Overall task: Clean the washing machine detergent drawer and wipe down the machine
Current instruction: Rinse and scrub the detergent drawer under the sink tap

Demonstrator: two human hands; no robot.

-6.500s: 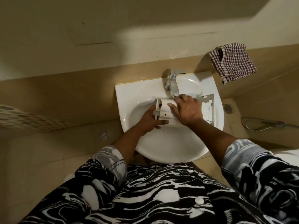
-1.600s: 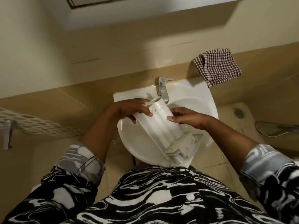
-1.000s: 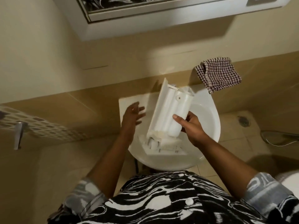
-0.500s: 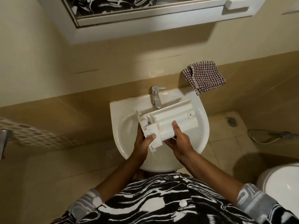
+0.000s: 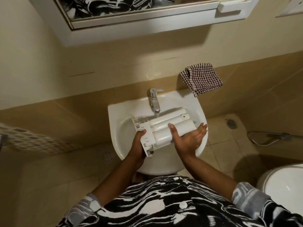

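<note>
Rinsing stage, judged in progress. The left hand grips the left end of the detergent drawer, held inside the sink under the running tap. The right hand cradles it, fingers straight. The checked cloth lies beside the sink. Machine wipe-down likely remains.
</note>
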